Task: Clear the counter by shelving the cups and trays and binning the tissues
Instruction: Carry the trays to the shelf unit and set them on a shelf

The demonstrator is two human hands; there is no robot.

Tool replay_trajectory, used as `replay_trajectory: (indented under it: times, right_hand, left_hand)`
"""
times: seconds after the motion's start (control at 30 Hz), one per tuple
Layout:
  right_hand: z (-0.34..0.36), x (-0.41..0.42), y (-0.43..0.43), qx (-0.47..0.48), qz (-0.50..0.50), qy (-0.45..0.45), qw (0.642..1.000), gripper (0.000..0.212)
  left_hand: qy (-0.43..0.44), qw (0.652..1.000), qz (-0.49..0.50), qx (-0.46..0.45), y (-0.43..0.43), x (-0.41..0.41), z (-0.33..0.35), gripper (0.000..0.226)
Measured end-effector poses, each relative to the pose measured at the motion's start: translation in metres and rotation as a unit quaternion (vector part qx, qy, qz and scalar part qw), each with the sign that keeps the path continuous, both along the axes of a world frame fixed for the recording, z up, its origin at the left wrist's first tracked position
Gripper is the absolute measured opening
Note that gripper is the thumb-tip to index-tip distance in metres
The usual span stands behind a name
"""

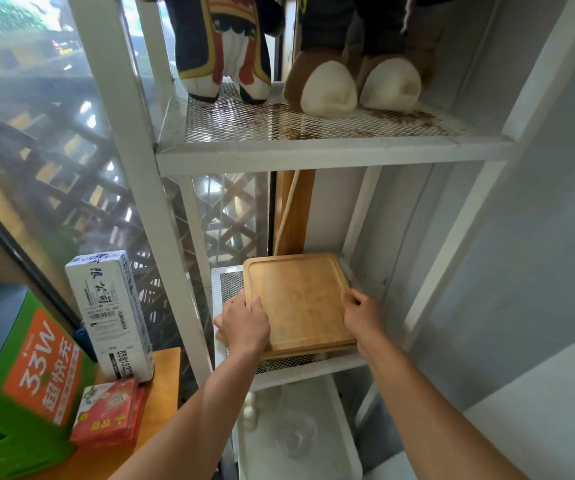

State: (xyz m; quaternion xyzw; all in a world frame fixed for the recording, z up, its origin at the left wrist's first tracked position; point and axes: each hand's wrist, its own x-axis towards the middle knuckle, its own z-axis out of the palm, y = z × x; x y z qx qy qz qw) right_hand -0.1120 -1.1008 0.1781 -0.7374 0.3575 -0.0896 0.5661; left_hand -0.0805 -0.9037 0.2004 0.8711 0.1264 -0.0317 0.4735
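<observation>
A wooden tray (298, 299) lies flat on the middle mesh shelf (230, 282) of a white metal rack; a second tray edge seems to show beneath it. My left hand (244, 323) grips the tray's left edge, thumb on top. My right hand (360, 311) grips its right edge. On the lower shelf, a clear glass cup (294, 434) is faintly visible.
Two plush toys (324, 81) stand on the upper mesh shelf (313, 133). Left of the rack, a wooden counter (163, 382) holds a white box (113, 317), red packets (109, 414) and a green charging kiosk (26, 386). A grey wall is on the right.
</observation>
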Motion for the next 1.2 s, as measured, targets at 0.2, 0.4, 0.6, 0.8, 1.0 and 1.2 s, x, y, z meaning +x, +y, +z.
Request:
replay_trajectory:
  times: [0.2, 0.4, 0.6, 0.8, 1.0, 1.2]
  right_hand:
    - [-0.005, 0.008, -0.007, 0.006, -0.015, -0.014, 1.0, 0.041]
    - [-0.002, 0.013, -0.004, -0.022, 0.009, -0.013, 1.0, 0.04]
    - [0.006, 0.005, -0.001, -0.023, 0.049, 0.001, 0.999, 0.046]
    - [0.011, -0.008, -0.001, -0.067, 0.072, 0.005, 0.995, 0.041]
    - [0.045, -0.042, 0.012, -0.127, 0.119, 0.088, 0.981, 0.019]
    - [0.087, -0.089, 0.041, -0.224, 0.181, 0.17, 0.943, 0.019]
  left_hand:
    - [-0.014, 1.0, 0.011, -0.018, -0.002, 0.007, 0.002, 0.029]
    - [-0.022, 1.0, -0.001, 0.004, 0.0, 0.015, -0.004, 0.032]
    - [-0.005, 1.0, -0.017, 0.012, 0.001, 0.016, -0.005, 0.035]
    - [-0.005, 0.998, -0.044, -0.04, 0.005, 0.002, 0.0, 0.044]
    - [0.052, 0.99, -0.126, 0.035, 0.011, -0.023, 0.028, 0.04]
    - [0.027, 0.961, -0.238, 0.134, 0.028, -0.07, 0.058, 0.055]
